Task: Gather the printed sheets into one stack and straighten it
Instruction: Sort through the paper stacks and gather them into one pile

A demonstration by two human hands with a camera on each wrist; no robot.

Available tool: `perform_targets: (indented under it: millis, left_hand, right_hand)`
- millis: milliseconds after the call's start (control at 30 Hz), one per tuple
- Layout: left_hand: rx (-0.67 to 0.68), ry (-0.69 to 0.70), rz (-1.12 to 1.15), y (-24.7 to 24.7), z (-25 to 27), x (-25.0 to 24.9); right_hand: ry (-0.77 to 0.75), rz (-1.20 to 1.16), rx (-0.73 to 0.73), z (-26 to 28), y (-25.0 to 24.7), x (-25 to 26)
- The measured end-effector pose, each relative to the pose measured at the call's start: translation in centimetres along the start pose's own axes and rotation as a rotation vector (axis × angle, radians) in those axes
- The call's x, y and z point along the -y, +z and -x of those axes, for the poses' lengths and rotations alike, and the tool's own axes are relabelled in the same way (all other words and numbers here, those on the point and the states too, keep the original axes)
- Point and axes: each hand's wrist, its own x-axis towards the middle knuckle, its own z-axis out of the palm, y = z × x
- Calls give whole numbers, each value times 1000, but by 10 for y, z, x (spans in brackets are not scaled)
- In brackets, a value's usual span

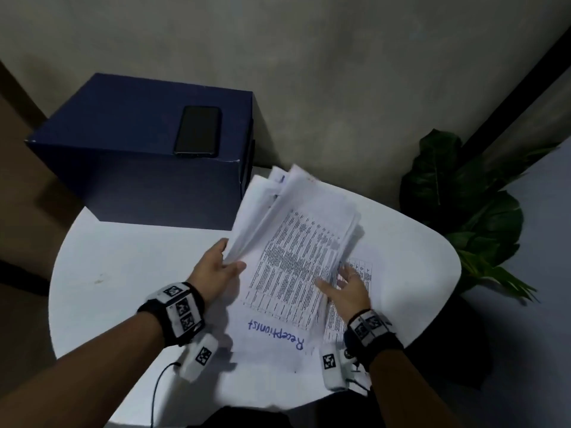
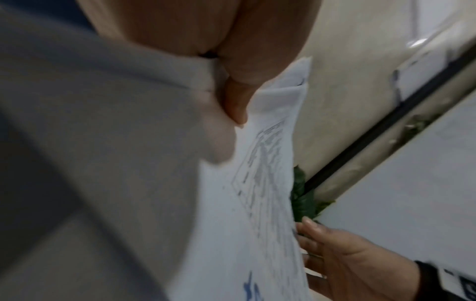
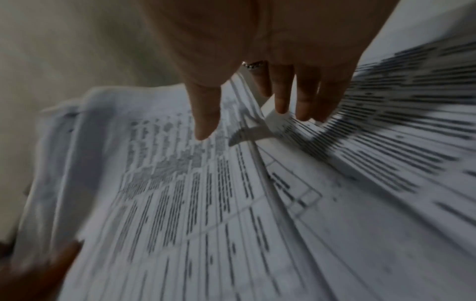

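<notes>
A loose bundle of printed sheets point(image 1: 296, 242) with dense table text lies fanned over the round white table point(image 1: 129, 288). My left hand point(image 1: 221, 267) pinches the bundle's left edge, thumb point(image 2: 235, 106) on top, lifting that side. Under it lies a sheet with blue handwriting point(image 1: 276, 333). My right hand point(image 1: 343, 281) has straight, spread fingers point(image 3: 206, 122) at the bundle's right edge, over another printed sheet point(image 1: 363, 268) lying flat on the table. In the right wrist view the printed sheets point(image 3: 180, 203) fill the frame, blurred.
A dark blue box point(image 1: 145, 156) stands at the table's back left with a black phone point(image 1: 197, 131) on top. A green leafy plant point(image 1: 463, 205) stands beyond the table's right edge. A beige wall is behind.
</notes>
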Motion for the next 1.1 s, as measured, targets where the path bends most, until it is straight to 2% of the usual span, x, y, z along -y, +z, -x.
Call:
perform_targets:
  millis: [67, 167, 267, 333, 500, 700, 767, 833, 900, 967, 1033, 1100]
  left_hand:
    - [8, 72, 108, -12, 10, -29]
    - [-9, 193, 183, -25, 18, -66]
    - [-73, 357, 65, -32, 19, -88]
    - [-101, 429, 19, -34, 19, -92]
    - [-68, 368, 0, -27, 10, -71]
    - [-44, 275, 105, -18, 0, -50]
    - [-54, 234, 94, -13, -3, -43]
    - [-102, 190, 24, -12, -8, -34]
    - [-193, 162, -30, -14, -9, -34]
    - [-245, 210, -55, -17, -9, -44]
    - [-281, 257, -54, -23, -6, -59]
    - [-263, 244, -24, -29, -9, -63]
  right_hand:
    - [-114, -239, 29, 11, -11, 29]
    - [-262, -411, 16, 31, -26, 83]
    - [-406, -474, -106, 54, -36, 119]
    - [-493, -490, -116, 65, -37, 131]
    - [-542, -467, -75, 62, -25, 126]
    - [-252, -279, -56, 37, 1, 95]
    - [-227, -280, -68, 34, 7, 92]
    - [-218, -262, -60, 29, 9, 87]
    - [-127, -172, -45, 23, 5, 68]
    - [20, 94, -125, 8, -3, 33]
    - [250, 456, -247, 0, -10, -5]
    - [430, 587, -284, 1, -12, -33]
